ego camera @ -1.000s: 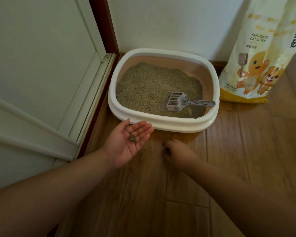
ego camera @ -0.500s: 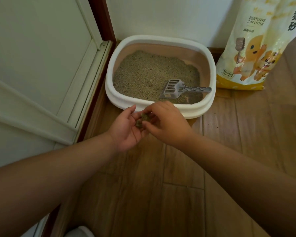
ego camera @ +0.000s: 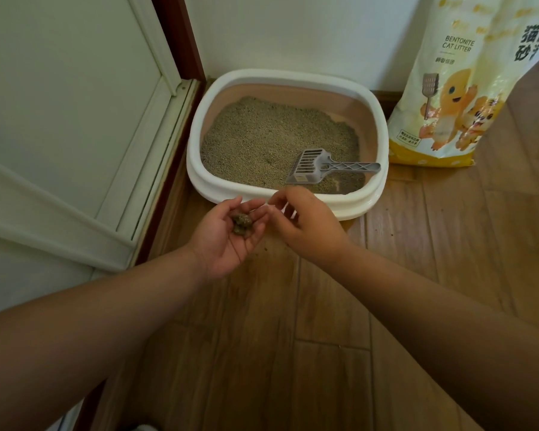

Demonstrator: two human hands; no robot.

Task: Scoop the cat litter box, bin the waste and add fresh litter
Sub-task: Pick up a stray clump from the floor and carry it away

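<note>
Wood-plank floor in a white-walled corner, litter box against the skirting.

From my feed, the floor [ego camera: 339, 306] is glossy brown laminate with a few dark crumbs scattered near the box. My left hand [ego camera: 227, 234] lies palm up, fingers cupped loosely together, cradling lumpy, grainy clumps of waste [ego camera: 241, 223]. My right hand [ego camera: 305, 223] hovers just beside it, fingers loosely curled and a little apart, pinching nothing that I can see. Beyond them sits the litter box [ego camera: 377, 119], a rounded white plastic tray with a beige inner wall, filled with coarse grey-tan litter [ego camera: 262, 138]. A grey slotted plastic scoop [ego camera: 318, 166] lies on the granules at the near right, its trussed handle pointing right. A glossy yellow litter bag [ego camera: 467, 88] stands upright to the right of the box, against the wall.
</note>
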